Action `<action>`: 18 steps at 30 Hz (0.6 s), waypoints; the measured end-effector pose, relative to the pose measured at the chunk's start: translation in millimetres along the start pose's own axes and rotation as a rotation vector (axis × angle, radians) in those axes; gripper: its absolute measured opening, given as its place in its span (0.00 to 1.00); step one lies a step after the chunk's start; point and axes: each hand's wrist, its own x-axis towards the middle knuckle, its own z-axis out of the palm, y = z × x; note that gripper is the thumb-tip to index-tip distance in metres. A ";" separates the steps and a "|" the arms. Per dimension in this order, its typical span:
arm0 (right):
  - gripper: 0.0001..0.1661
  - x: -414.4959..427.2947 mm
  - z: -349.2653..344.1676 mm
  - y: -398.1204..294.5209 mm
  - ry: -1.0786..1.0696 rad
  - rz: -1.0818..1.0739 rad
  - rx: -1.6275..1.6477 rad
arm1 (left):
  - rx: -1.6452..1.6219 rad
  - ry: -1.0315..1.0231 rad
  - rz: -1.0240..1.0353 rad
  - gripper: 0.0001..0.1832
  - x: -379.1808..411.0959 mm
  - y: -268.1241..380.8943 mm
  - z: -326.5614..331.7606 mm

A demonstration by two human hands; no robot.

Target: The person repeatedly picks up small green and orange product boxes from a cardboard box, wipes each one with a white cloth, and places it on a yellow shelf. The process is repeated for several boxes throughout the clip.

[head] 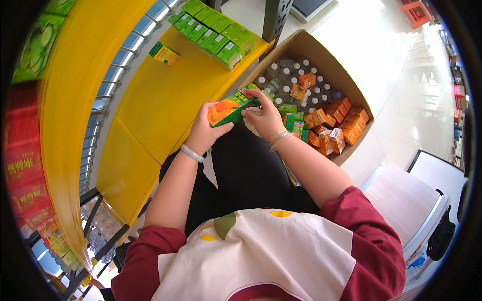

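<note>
A green and orange drink carton (pixel 230 108) with fruit pictured on it lies between my hands. My left hand (pixel 205 126) grips its near end, fingers along one side and thumb on the other. At its far end, my right hand (pixel 263 116) touches the carton with the fingertips and also holds a crumpled pale cloth (pixel 251 123) against the palm. Just beyond the right hand stands an open cardboard box (pixel 350 75) with capped clear bottles (pixel 294 80), orange cartons (pixel 352 128) and green cartons (pixel 289 122).
On the yellow shelf (pixel 150 98) to the left are rows of green cartons (pixel 211 35) and a single green and yellow carton (pixel 164 53). A higher yellow shelf edge (pixel 75 75) passes close on the left, with red packages (pixel 28 169) beyond. A dark metal post (pixel 276 19) rises behind the cardboard box.
</note>
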 end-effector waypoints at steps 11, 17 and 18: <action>0.42 -55.4 21.4 -71.1 -0.221 -0.144 0.103 | -0.917 -0.012 -0.397 0.19 -87.7 32.2 -51.8; 0.44 -80.3 43.2 -73.6 -0.446 -0.140 0.385 | -0.938 -0.047 -0.443 0.22 -114.7 24.9 -51.1; 0.44 -83.4 44.0 -75.9 -0.495 -0.121 0.368 | -0.976 -0.073 -0.472 0.22 -118.3 25.8 -50.7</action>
